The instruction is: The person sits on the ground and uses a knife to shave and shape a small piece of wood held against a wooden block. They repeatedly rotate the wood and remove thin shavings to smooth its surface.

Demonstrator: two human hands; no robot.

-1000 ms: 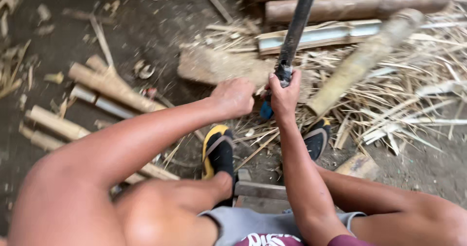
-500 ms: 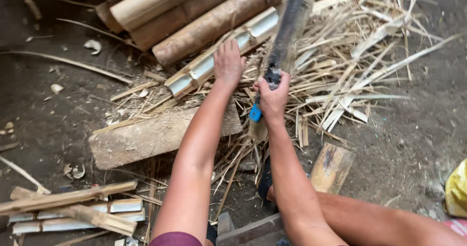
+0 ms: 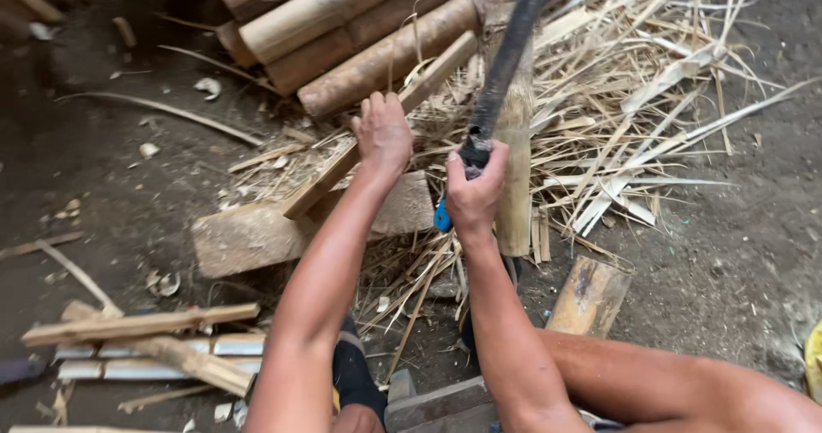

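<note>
Fingers of right hand wrapped on machete handle; left hand grips slat over block.

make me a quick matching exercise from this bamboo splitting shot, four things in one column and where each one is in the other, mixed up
Things:
1. left hand
2. right hand
3. bamboo poles
4. flat wooden block

Places:
a. stacked at the top of the view
b. gripping the dark blade's handle
c. on the ground, under the left forearm
d. on a split bamboo slat

Pairs: 1-d, 2-b, 3-a, 4-c
</note>
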